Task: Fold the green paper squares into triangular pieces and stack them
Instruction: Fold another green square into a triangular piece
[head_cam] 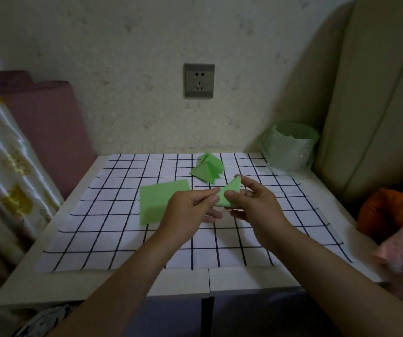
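Two hands (186, 210) (259, 207) on green triangle (233, 187) edges

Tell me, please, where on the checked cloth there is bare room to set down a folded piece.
Bare checked cloth: the near left corner, the far left behind the flat squares, and right of the right hand. Crowded: mid-table around the folded pile and left hand; the bin fills far right.

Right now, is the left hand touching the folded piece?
Touching. The head view shows the left hand pinching the left corner of the folded piece between thumb and forefinger, while the right hand grips its other side.
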Demonstrator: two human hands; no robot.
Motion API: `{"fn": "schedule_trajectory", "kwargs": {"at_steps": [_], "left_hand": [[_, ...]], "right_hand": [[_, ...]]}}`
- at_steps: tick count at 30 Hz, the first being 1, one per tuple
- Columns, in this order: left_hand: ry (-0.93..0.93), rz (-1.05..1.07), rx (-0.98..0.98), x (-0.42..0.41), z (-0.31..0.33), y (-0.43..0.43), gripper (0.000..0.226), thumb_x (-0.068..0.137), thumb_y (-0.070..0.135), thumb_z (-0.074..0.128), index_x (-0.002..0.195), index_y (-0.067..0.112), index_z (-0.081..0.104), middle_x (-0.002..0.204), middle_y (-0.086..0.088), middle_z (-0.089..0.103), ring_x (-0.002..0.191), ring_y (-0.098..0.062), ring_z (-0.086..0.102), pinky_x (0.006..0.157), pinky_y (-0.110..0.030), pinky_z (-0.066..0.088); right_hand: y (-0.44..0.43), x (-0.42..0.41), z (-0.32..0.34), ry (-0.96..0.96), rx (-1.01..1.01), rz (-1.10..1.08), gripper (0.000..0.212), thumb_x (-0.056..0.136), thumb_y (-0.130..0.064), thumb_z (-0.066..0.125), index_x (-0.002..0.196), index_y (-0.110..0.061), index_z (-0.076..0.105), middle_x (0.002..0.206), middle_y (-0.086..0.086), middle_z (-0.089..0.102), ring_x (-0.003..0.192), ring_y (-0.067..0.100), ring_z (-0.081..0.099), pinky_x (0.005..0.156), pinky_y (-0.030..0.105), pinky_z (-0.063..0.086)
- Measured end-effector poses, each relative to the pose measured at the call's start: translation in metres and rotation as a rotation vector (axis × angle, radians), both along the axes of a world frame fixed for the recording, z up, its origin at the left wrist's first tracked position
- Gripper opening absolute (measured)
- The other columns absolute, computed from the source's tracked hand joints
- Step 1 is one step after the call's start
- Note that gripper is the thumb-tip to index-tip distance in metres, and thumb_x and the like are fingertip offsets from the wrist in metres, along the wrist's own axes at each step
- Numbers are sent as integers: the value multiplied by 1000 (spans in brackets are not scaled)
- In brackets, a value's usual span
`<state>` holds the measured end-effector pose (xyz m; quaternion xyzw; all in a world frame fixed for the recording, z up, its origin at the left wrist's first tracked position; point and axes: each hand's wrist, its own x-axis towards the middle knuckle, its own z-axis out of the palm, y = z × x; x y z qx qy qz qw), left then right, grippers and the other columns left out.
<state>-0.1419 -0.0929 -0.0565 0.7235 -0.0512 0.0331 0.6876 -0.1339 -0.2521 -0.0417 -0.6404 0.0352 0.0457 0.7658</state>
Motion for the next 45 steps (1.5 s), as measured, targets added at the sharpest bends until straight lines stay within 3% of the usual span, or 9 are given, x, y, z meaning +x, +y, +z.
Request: {"fn": "schedule_trajectory", "kwargs": {"at_steps": [8, 12, 19, 23, 29, 34, 38, 41, 45], "left_hand": [[-95, 4, 224, 2, -3, 8, 25, 92, 12, 66, 106, 32, 72, 65, -4, 73, 63, -20, 72, 66, -27, 59], [-140, -4, 280, 1, 0, 15, 23, 91, 12, 68, 108, 25, 74, 64, -3, 72, 61, -19, 70, 62, -22, 56], [-182, -42, 321, 3, -2, 23, 25, 91, 14, 69, 108, 30, 74, 67, 0, 73, 64, -17, 72, 66, -29, 59], [-177, -8, 310, 4, 4, 25, 25, 90, 8, 68, 101, 29, 76, 61, 2, 71, 56, -13, 68, 58, -19, 52], [-225, 7, 378, 7, 6, 33, 21, 89, 12, 70, 96, 29, 79, 66, -1, 71, 59, -19, 68, 64, -46, 60], [-359, -13, 515, 7, 8, 36, 20, 86, 10, 72, 96, 26, 79, 74, 18, 70, 65, -6, 66, 69, -28, 57], [-241, 10, 454, 5, 9, 35, 15, 88, 13, 72, 98, 23, 79, 64, 8, 69, 57, -9, 66, 64, -24, 56], [-144, -16, 369, 5, 10, 33, 13, 88, 10, 71, 94, 20, 78, 58, -1, 69, 53, -14, 66, 59, -22, 54], [-55, -61, 313, 7, 10, 35, 14, 88, 6, 71, 90, 19, 77, 59, -10, 69, 52, -19, 66, 58, -30, 58]], "right_hand": [[-8, 1, 4, 81, -36, 69, 21, 89, -6, 66, 108, -13, 71, 102, 10, 75, 92, 25, 68, 82, 38, 54], [-10, 0, 5, 82, -51, 82, 20, 91, -11, 66, 109, -15, 71, 105, 11, 74, 100, 29, 68, 88, 41, 54], [-8, -1, 7, -58, -125, 53, 26, 88, 2, 66, 104, -18, 72, 76, 8, 61, 78, 25, 65, 82, 43, 54], [-12, -1, 12, -123, -225, 102, 16, 87, 3, 68, 95, -10, 73, 91, 25, 71, 75, 27, 72, 81, 43, 55], [-17, 0, 15, -146, -329, 168, 14, 87, -1, 70, 99, -8, 73, 86, 16, 75, 74, 29, 75, 74, 33, 57], [-20, 3, 11, -92, -371, 192, 13, 87, -5, 71, 98, -9, 76, 81, 10, 76, 74, 28, 74, 83, 45, 57], [-23, 7, 12, -70, -403, 229, 11, 86, -3, 72, 95, -8, 77, 83, 9, 77, 73, 28, 74, 83, 46, 57], [-26, 8, 13, -178, -543, 242, 13, 86, -3, 73, 95, -11, 78, 78, 6, 76, 70, 22, 74, 78, 39, 58], [-31, 6, 8, -433, -918, 314, 28, 82, -12, 79, 108, -23, 76, 81, -11, 74, 70, 0, 68, 71, 10, 52]]}}
